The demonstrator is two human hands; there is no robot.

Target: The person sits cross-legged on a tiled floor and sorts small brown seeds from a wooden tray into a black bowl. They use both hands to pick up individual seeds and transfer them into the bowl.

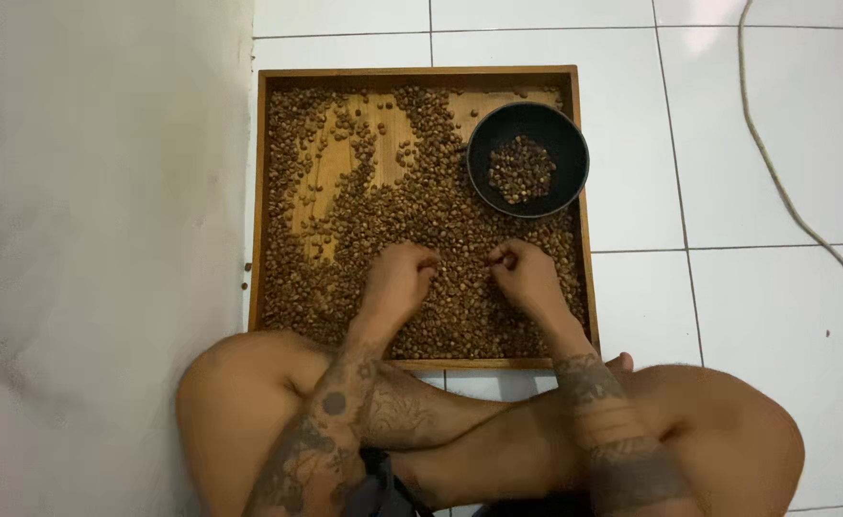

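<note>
On the square wooden tray (262, 191), both hands (460, 273) seemingly pinch loose brown beans (460, 316).

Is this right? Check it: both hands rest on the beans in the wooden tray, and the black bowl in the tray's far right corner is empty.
Not quite. The head view shows the black bowl holds a small pile of beans. The rest stands: left hand and right hand rest on the beans in the wooden tray.

No packages, labels, signs or screens showed anywhere in the head view.
</note>
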